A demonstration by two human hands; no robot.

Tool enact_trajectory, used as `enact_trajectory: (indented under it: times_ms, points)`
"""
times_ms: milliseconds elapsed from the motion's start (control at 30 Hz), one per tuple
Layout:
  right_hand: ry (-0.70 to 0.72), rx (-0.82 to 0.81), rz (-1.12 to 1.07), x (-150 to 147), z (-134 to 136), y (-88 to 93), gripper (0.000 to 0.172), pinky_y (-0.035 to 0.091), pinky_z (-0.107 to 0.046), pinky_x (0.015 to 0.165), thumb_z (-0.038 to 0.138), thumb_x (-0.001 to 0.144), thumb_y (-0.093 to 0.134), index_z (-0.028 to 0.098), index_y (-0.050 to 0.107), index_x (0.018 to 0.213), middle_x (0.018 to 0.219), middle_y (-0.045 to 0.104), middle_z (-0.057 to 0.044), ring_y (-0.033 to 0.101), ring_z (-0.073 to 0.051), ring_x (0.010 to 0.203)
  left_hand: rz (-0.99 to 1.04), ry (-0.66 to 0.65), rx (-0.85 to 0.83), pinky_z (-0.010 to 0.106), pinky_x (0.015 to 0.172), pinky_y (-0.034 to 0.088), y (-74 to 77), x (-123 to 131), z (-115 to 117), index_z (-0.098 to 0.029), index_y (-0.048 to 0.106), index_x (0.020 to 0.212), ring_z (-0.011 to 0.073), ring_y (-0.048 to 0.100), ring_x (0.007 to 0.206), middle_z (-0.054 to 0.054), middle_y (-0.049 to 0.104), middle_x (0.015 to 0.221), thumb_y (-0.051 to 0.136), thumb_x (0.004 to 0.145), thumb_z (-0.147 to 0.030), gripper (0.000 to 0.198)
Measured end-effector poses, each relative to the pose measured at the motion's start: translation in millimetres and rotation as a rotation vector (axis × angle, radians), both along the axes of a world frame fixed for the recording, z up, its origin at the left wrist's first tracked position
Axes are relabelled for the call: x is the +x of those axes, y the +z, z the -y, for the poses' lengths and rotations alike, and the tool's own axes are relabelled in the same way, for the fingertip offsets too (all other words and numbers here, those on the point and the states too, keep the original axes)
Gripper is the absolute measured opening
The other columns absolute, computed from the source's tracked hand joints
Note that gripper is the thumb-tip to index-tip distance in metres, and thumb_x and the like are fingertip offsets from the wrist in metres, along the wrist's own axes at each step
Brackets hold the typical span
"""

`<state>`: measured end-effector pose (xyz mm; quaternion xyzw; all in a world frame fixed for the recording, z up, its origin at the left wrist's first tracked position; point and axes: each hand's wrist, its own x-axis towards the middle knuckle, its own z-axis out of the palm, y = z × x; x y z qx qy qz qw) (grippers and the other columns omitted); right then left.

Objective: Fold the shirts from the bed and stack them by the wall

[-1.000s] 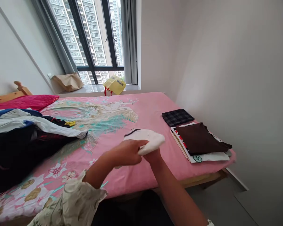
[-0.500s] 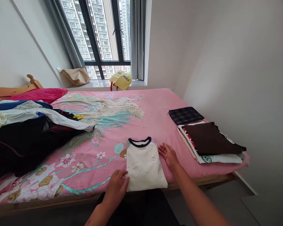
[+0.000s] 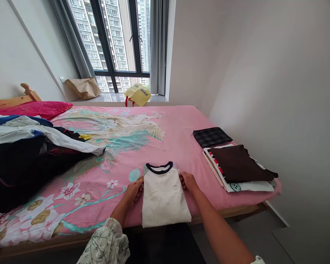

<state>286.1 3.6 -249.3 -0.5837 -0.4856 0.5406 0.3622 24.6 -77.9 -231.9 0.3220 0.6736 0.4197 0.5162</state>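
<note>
A folded cream shirt [image 3: 165, 201] with a dark neckband lies flat at the near edge of the bed, its collar pointing away from me. My left hand [image 3: 133, 190] is closed on the shirt's left side, just below the shoulder. On the opposite side, my right hand [image 3: 189, 182] has its fingers curled around the right edge at about the same height. Part of the fingertips of both hands is hidden by the cloth and the knuckles.
To the right lies a stack of folded clothes with a brown shirt [image 3: 236, 165] on top. A dark checked folded garment [image 3: 212, 136] lies behind it. Loose clothes [image 3: 19, 165] are heaped at left on the pink bedspread [image 3: 178, 128]. A wall stands close on the right.
My left hand has moved up along the shirt's left side and closed on its edge. My right hand, open beside the shirt before, has closed on the right edge. The view has shifted slightly.
</note>
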Motion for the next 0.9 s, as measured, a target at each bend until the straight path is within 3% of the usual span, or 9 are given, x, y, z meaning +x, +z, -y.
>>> enact_trajectory:
  times_ms: [333,600,900]
  points:
    - [0.162,-0.076,-0.035,11.3,-8.9,-3.9,0.029,0.022,-0.019,0.031,0.044,0.075,0.049,0.018,0.048,0.059,0.052,0.048,0.004,0.034,-0.006,0.036,0.209,-0.215,-0.174,0.017,0.033,0.007,-4.5,-23.0,-14.9,-0.019,0.039,0.058,0.0003,0.021,0.032,-0.01,0.036,0.046,0.066,0.06,-0.063,0.051]
    - [0.189,-0.075,-0.059,12.3,-9.8,-13.9,0.034,0.018,-0.019,0.031,0.05,0.073,0.056,0.019,0.045,0.063,0.053,0.045,0.007,0.029,-0.004,0.035,0.193,-0.186,-0.173,0.017,0.032,0.006,-18.9,-25.7,-20.7,-0.02,0.038,0.059,0.0011,0.021,0.032,-0.01,0.036,0.045,0.066,0.062,-0.058,0.047]
    - [0.212,-0.09,-0.054,8.3,-8.0,-7.0,0.036,0.014,-0.02,0.029,0.048,0.072,0.06,0.02,0.042,0.058,0.046,0.039,0.008,0.027,-0.004,0.032,0.155,-0.162,-0.122,0.017,0.031,0.006,-18.6,-18.8,-18.2,-0.021,0.036,0.055,0.0016,0.018,0.03,-0.011,0.03,0.04,0.061,0.067,-0.051,0.041]
